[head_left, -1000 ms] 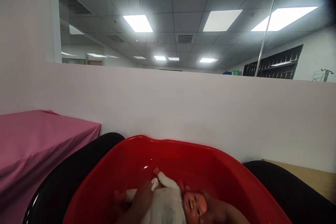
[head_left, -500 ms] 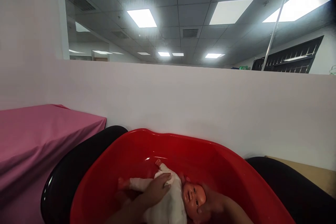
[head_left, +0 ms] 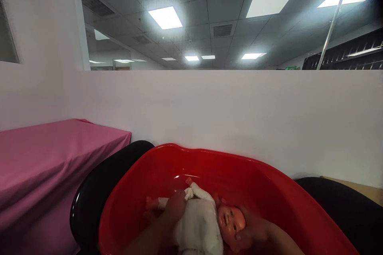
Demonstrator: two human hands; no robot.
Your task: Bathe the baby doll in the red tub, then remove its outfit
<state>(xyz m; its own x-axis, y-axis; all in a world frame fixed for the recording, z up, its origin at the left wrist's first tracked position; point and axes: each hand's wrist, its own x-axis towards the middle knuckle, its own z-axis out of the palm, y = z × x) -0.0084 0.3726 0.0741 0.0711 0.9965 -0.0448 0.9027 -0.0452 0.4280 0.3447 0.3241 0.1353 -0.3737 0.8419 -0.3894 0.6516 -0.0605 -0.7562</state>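
Note:
A baby doll [head_left: 199, 223] in a white long-sleeved garment lies on its back in a red baby bathtub [head_left: 215, 163], with its head to the right and its feet to the left. My right hand [head_left: 249, 229] cradles the doll's head, the thumb by its cheek and the other fingers mostly hidden behind it. Over the doll's lower body, my left hand [head_left: 176, 207] is closed, and a bit of white cloth [head_left: 188, 193] sticks out beside its fingers. One doll arm reaches up toward the far side of the tub.
Black rounded supports [head_left: 98, 191] flank the tub. To the left stands a surface draped in pink cloth [head_left: 60, 155]. A white partition wall [head_left: 221, 107] rises directly behind the tub, with a window above it. The corner of a tan board [head_left: 359, 189] shows at the right.
My left hand has slid from the doll's chest toward its legs, with the white cloth at its fingers. The right hand keeps hold of the head. The view has turned slightly left.

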